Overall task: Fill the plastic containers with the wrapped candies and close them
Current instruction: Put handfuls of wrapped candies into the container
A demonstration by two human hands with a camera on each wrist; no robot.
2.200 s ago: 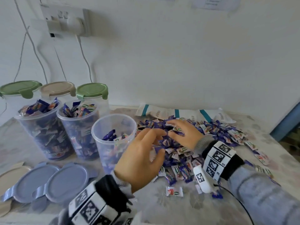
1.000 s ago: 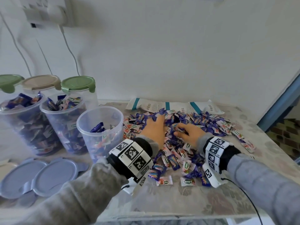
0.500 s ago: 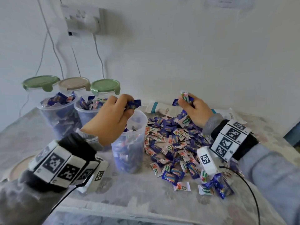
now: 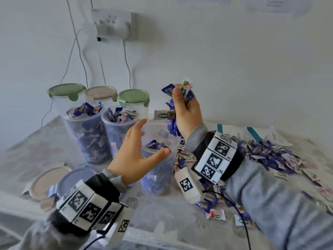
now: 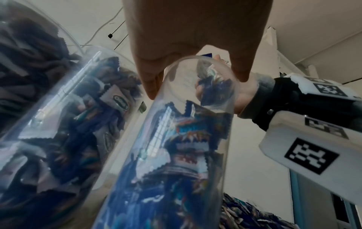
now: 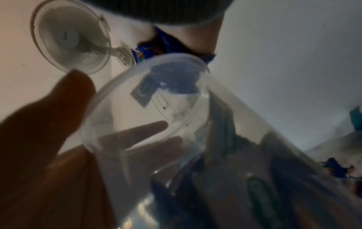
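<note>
A clear container (image 4: 158, 170), partly filled with blue and white wrapped candies, stands at the table's middle. My left hand (image 4: 155, 137) is spread at its rim, thumb in front and fingers behind, holding nothing; in the left wrist view the hand (image 5: 195, 77) straddles the container's (image 5: 186, 139) mouth. My right hand (image 4: 183, 98) grips a bunch of candies just above the opening. One white candy (image 4: 163, 115) sticks out beside it. In the right wrist view blue candies (image 6: 152, 51) show over the rim (image 6: 176, 62). The loose candy pile (image 4: 270, 156) lies to the right.
Two heaped open containers (image 4: 86, 134) (image 4: 119, 130) stand to the left. Three lidded ones (image 4: 133, 97) line the wall behind. Loose lids (image 4: 48, 179) (image 4: 75, 179) lie front left. A white bag (image 4: 252, 134) lies behind the pile. Wall socket and cables (image 4: 113, 24) hang above.
My left hand has let go of its candies at the container and spread open. My right hand has carried its handful left to above the container's mouth.
</note>
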